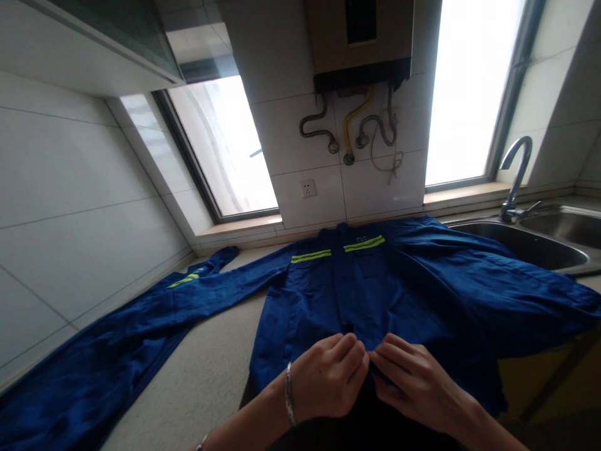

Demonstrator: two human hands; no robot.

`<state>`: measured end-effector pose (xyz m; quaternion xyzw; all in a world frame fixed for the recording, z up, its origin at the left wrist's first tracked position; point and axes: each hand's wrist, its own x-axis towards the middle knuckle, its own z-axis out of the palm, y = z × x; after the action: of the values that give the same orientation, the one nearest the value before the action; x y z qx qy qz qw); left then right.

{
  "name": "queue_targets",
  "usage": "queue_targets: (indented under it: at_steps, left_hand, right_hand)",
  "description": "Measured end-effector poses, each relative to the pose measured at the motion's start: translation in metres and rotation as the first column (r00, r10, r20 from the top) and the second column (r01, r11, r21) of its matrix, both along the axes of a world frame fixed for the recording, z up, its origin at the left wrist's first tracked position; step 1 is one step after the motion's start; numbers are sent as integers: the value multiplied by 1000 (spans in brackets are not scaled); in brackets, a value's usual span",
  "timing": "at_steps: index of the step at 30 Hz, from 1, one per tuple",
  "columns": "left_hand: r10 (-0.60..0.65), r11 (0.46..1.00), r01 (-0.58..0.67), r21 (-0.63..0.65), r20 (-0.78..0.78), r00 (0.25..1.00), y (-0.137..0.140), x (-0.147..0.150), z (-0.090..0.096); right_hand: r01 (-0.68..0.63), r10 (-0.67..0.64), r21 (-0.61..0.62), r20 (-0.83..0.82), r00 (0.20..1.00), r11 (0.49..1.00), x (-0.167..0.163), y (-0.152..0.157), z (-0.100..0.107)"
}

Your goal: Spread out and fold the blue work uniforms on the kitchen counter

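A blue work jacket (323, 300) with yellow-green stripes across the chest lies front up on the counter, its sleeves spread to both sides. My left hand (335, 376), below a silver bracelet, is closed on the jacket's lower front edge near the middle. Close beside it, my right hand (413, 379) pinches the same edge, and the fingertips of both hands nearly meet. The cloth between the fingers is mostly hidden. To the left, another blue garment (126, 338) with a yellow-green stripe lies along the wall, touched by the jacket's sleeve.
The pale counter (206, 363) shows between the two garments. At right, a steel sink (575, 260) with a curved faucet (521, 169) borders the jacket's sleeve. A water heater (361, 37) with hoses hangs on the tiled wall above a socket (308, 188), between two windows.
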<state>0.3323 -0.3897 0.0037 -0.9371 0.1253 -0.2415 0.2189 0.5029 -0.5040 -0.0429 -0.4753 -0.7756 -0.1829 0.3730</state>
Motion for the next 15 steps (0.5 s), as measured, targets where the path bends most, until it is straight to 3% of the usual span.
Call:
queue_targets:
  at_steps: [5, 8, 10, 12, 13, 15]
  left_hand:
    - [-4, 998, -2, -60, -103, 995, -1, 3, -4]
    - [31, 979, -80, -186, -252, 967, -2, 0, 4]
    - [-23, 924, -139, -357, -415, 909, 5, -6, 12]
    - [-117, 821, -236, -520, -558, 821, 23, -13, 19]
    - [-129, 767, -311, -561, -611, 781, 35, -17, 21]
    - [4, 685, -512, -519, -700, 715, 65, -23, 17]
  right_hand:
    - [-5, 8, -55, 40, 999, 998, -2, -1, -1]
    - [-17, 22, -91, 59, 998, 996, -7, -4, -4]
    - [-40, 47, -72, 101, 994, 997, -13, -6, -14]
    - [-56, 61, -35, 175, 983, 998, -21, -7, -33]
    - [-55, 58, -22, 212, 976, 998, -25, -6, -46]
    - [-33, 40, -32, 270, 962, 999, -32, -2, -76]
